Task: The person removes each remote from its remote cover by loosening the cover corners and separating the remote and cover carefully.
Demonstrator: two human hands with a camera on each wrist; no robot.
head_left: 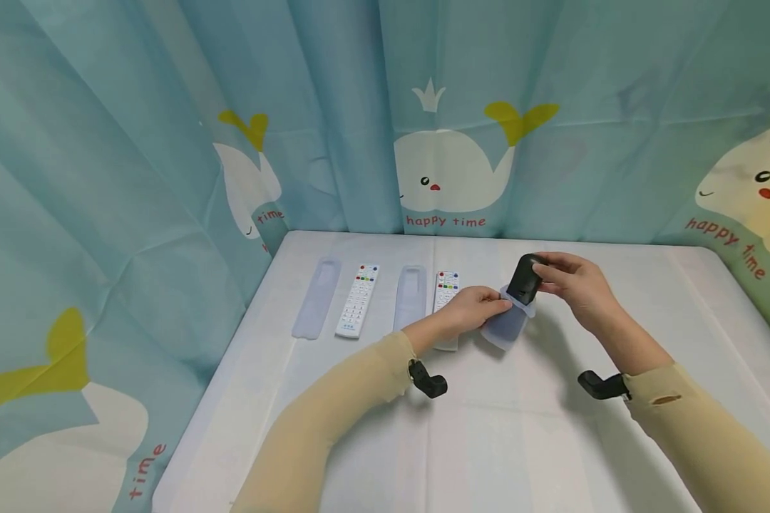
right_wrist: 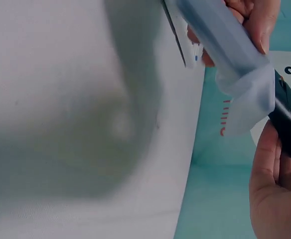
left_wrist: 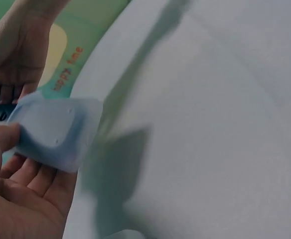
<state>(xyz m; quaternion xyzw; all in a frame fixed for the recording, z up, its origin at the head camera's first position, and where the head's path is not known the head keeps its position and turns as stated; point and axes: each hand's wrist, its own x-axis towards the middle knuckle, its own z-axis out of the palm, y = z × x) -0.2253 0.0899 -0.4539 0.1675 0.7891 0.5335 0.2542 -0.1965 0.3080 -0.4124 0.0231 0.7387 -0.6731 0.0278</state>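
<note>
Above the right part of the table, a black remote control [head_left: 525,279] sits partly inside a translucent bluish remote cover [head_left: 504,330]. My left hand [head_left: 467,311] pinches the cover near its open end, thumb on one face and fingers behind, as the left wrist view shows. At the other end, my right hand [head_left: 574,286] grips the bare upper part of the remote between thumb and fingers. The cover's mouth flares loosely around the remote in the right wrist view. The remote's lower part is hidden within the cover [left_wrist: 56,132].
Left of the hands lie a white remote [head_left: 357,302] and another white remote [head_left: 448,285], partly behind my left hand. Beside them are a translucent cover [head_left: 316,299] and a second one [head_left: 411,298]. A whale-print curtain [head_left: 346,128] hangs along the table's [head_left: 488,442] back edge.
</note>
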